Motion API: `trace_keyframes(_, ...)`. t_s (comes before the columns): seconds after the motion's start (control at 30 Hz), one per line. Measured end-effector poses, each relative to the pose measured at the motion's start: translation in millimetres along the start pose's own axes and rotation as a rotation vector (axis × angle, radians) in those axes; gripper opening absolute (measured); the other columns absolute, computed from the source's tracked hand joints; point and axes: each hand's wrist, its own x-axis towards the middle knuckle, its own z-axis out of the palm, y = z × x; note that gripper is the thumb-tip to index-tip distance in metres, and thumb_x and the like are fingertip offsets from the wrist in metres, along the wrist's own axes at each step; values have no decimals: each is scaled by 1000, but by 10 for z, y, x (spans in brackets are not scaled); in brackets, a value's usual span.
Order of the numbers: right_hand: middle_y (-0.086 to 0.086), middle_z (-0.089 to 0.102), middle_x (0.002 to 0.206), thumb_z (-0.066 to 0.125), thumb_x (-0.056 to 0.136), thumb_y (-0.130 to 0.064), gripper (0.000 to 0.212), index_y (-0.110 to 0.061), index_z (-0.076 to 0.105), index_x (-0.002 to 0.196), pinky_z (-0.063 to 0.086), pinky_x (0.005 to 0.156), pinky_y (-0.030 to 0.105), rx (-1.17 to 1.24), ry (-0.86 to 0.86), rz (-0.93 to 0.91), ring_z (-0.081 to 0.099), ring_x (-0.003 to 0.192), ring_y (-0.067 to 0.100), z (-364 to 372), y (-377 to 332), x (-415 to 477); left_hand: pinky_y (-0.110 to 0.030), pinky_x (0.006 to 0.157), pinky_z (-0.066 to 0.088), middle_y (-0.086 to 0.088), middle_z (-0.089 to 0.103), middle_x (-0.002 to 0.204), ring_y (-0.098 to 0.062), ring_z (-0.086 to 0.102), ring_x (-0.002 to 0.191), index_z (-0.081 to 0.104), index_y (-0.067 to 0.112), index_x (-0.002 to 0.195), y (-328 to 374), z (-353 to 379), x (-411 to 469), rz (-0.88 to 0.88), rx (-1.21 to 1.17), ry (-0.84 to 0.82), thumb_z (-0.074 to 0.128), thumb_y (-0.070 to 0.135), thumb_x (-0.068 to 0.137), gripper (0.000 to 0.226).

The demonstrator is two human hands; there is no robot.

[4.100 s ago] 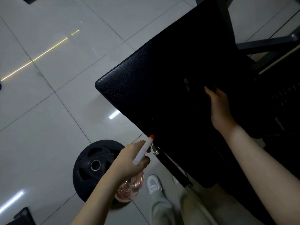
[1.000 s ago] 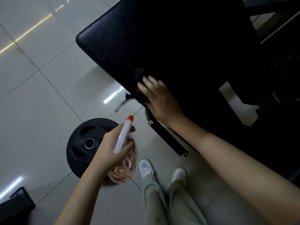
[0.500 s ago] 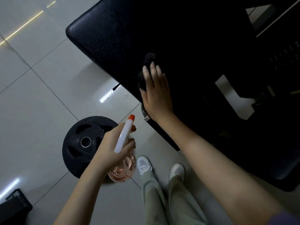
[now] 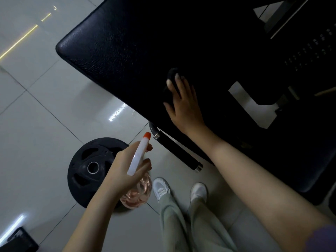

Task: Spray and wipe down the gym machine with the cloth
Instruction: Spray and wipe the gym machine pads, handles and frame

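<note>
Here's the right hand (image 4: 183, 104), fingers straight, pressing a dark bunched cloth (image 4: 171, 72) onto the black grained pad (image 4: 127, 48) near its front edge. The cloth barely shows against it. The left hand (image 4: 123, 168) grips the spray bottle (image 4: 138, 155), orange-tipped with a pinkish body, above a weight plate (image 4: 85, 168).
</note>
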Motion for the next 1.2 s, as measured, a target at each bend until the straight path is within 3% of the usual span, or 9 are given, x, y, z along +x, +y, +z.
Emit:
trace_keyframes(0.1, 18, 29, 151, 31, 93, -40, 59, -9, 33, 144, 14, 112, 42, 59, 47, 3, 24, 140, 35, -6, 155, -109, -48, 67, 54, 3, 64, 84, -17, 63, 70, 56, 36, 98, 14, 41, 21, 5, 10, -20, 49, 46, 65, 35)
trace_keyframes(0.2, 14, 29, 151, 30, 96, -41, 56, -11, 32, 144, 17, 114, 43, 118, 66, 142, 21, 141, 30, 34, 365, -612, -50, 70, 52, 0, 65, 87, -20, 64, 74, 57, 34, 103, 38, 71, 57, 36, 36, -50, 48, 44, 68, 37)
trace_keyframes(0.3, 12, 36, 148, 28, 97, -44, 55, -11, 40, 140, 22, 112, 52, -18, 69, 162, 20, 139, 29, 32, 557, -932, -51, 72, 52, -4, 66, 88, -23, 64, 77, 50, 45, 103, 66, 83, 108, 67, 70, -67, 47, 43, 69, 34)
trace_keyframes(0.4, 11, 31, 150, 34, 96, -42, 53, -13, 43, 139, 17, 113, 55, -115, 91, 123, 17, 141, 30, 6, 615, -801, -50, 67, 51, -6, 65, 82, -26, 62, 71, 53, 37, 100, 49, 82, 145, 87, 65, -76, 47, 42, 69, 32)
trace_keyframes(0.53, 12, 13, 156, 33, 97, -39, 55, -15, 27, 147, 10, 116, 38, 154, 165, 318, 8, 144, 28, 50, 454, -612, -47, 68, 52, -3, 65, 85, -21, 63, 71, 54, 36, 101, -8, 59, 139, 99, 68, -88, 47, 43, 70, 32)
trace_keyframes(0.63, 12, 11, 157, 37, 98, -32, 57, -14, 18, 149, 17, 117, 44, 255, 235, 453, 9, 144, 28, 168, 139, -659, -45, 72, 53, 1, 66, 91, -17, 64, 76, 50, 39, 105, -91, 10, 109, 97, 81, -118, 48, 41, 70, 35)
trace_keyframes(0.83, 15, 19, 154, 28, 98, -41, 58, -12, 18, 147, 15, 116, 38, 118, 136, 216, 13, 143, 27, 265, -50, -867, -32, 74, 53, 11, 65, 95, -6, 62, 84, 47, 51, 106, -177, -196, 76, 83, 113, -139, 52, 33, 72, 38)
trace_keyframes(1.03, 17, 17, 155, 26, 95, -37, 60, -7, 23, 147, 14, 116, 39, 248, 245, 469, 15, 143, 31, 150, -497, -157, -19, 71, 47, 17, 63, 99, 0, 61, 86, 57, 25, 113, -190, -398, 121, 90, 130, -133, 56, 23, 73, 41)
trace_keyframes(1.2, 19, 31, 149, 36, 92, -33, 58, -6, 29, 144, 18, 114, 38, 84, 144, 102, 25, 139, 31, 321, -594, -447, -14, 66, 45, 11, 65, 94, -1, 61, 84, 59, 25, 104, -145, -496, 145, 66, 120, -112, 55, 23, 70, 34)
